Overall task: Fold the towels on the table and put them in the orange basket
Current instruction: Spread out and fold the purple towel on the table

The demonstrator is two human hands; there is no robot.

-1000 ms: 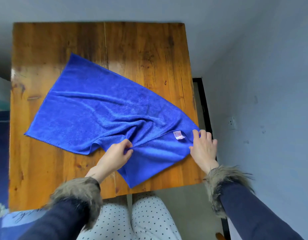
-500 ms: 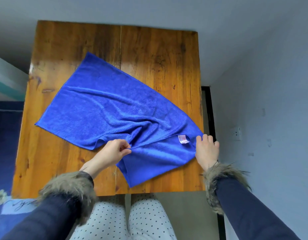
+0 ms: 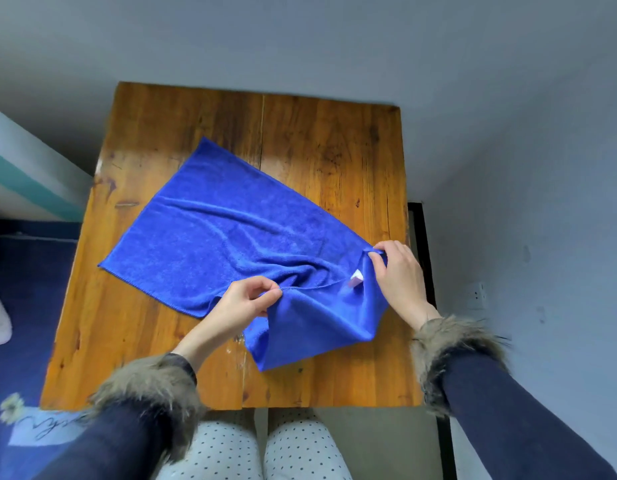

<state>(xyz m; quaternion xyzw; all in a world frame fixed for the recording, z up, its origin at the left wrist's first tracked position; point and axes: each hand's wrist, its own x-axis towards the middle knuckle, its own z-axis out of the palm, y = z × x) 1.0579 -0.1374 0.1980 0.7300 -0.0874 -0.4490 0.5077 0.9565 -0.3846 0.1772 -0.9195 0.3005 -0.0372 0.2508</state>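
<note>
Blue microfibre towel [image 3: 231, 244] lay spread diagonally across the brown wooden worktop [image 3: 335, 150], its near right corner lifted off the wood. The left hand [image 3: 239, 306] pinched the towel's near hem, fingers clamped on the cloth. The right hand [image 3: 399, 275] pinched the right corner, fingers curled round it, just beside a small white label [image 3: 356, 279] on the towel.

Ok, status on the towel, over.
Left hand pinches the near edge of the blue towel; right hand pinches its right corner. Towel unfolded, mostly flat on wooden table. Orange basket not in view. Nothing in the way.
</note>
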